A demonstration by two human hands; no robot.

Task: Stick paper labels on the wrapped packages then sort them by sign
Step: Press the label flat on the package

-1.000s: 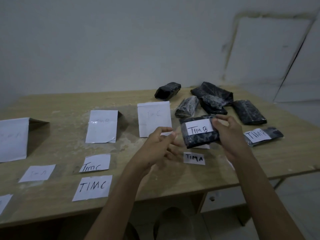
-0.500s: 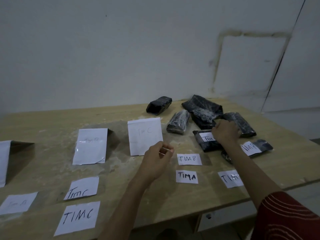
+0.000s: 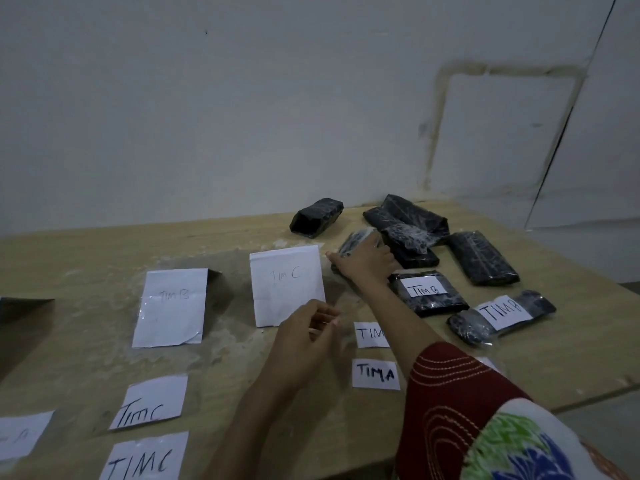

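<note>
**A:** Status?

**B:** Labelling step. Sorting not yet begun, I'd say. Two packages carry labels, both TIM B: the near labelled package (image 3: 433, 306) and the outer labelled package (image 3: 467, 329). They lie side by side at the right of the table (image 3: 104, 244), well apart from the TIM B sign (image 3: 171, 306).

**A:** Hands?

**B:** Right hand (image 3: 367, 259) lies over a bare package (image 3: 355, 241), just right of the TIM C sign (image 3: 287, 285). Thumb runs along the near edge, fingers across the top. Can't tell whether they've closed round it. Left hand (image 3: 306, 341) hovers mid-table, fingertips pressed together on a thin pale strip (image 3: 323, 322). Tape, by the look of it.

**A:** Next move?

**B:** My read:
- Get a firm hold on the bare package and bring it to the front edge.
- Pick a loose label. The TIM A label (image 3: 375, 374) and the half-hidden label (image 3: 369, 335) above it are closest.
- Lay it flat on the wrap and fix it with the strip.

The wrap looks slick and crinkled, so the label probably needs pressing down.

**A:** Remaining?

**B:** Several other bare packages (image 3: 483, 258) at back right. Two TIM C labels (image 3: 150, 403) unused at front left. Less than half done, I'd judge.
</note>
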